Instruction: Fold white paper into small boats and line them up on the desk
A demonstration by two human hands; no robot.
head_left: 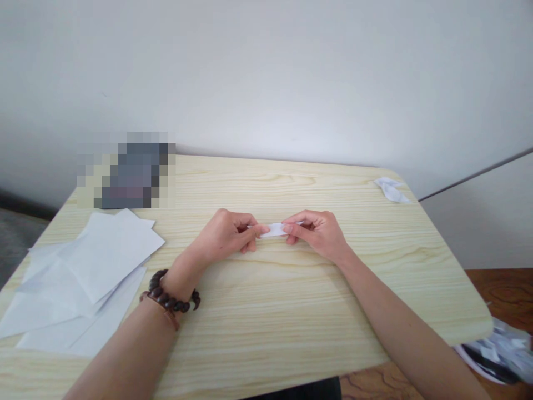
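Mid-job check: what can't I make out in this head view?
All in the head view:
Narrow white paper strip: ends mostly hidden by the left hand and right hand.
Dark rectangular object: details blurred by pixelation.
Flat white paper sheets: exact count hidden by overlap.
Small white folded paper: creases too small.
Black flat shape: cut off by the picture's bottom edge.

The narrow white paper strip (275,229) looks matt and smooth, as do the flat white paper sheets (119,244). The pale, round-cornered, wood-grained bench (266,316) has a smooth, low-sheen surface.
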